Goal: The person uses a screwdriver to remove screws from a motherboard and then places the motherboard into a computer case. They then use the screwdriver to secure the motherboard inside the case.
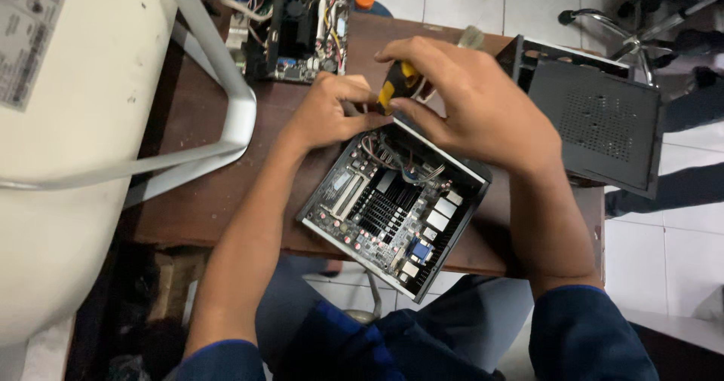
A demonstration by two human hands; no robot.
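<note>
Just above the far corner of the small open black metal computer case with its exposed circuit board, the right hand curls tightly around the yellow-and-black handle of a screwdriver. Beside it, the left hand has its fingers bent, fingertips pressed near the screwdriver's shaft at the case edge; whether it pinches anything is hidden.

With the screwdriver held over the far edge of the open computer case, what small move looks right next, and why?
Probably keep the tool upright and turn it in place. The right hand wraps the yellow-and-black screwdriver at the far edge of the open computer case, while the left hand steadies there. The tip is hidden behind the fingers, so whether it sits in a screw cannot be told.
</note>
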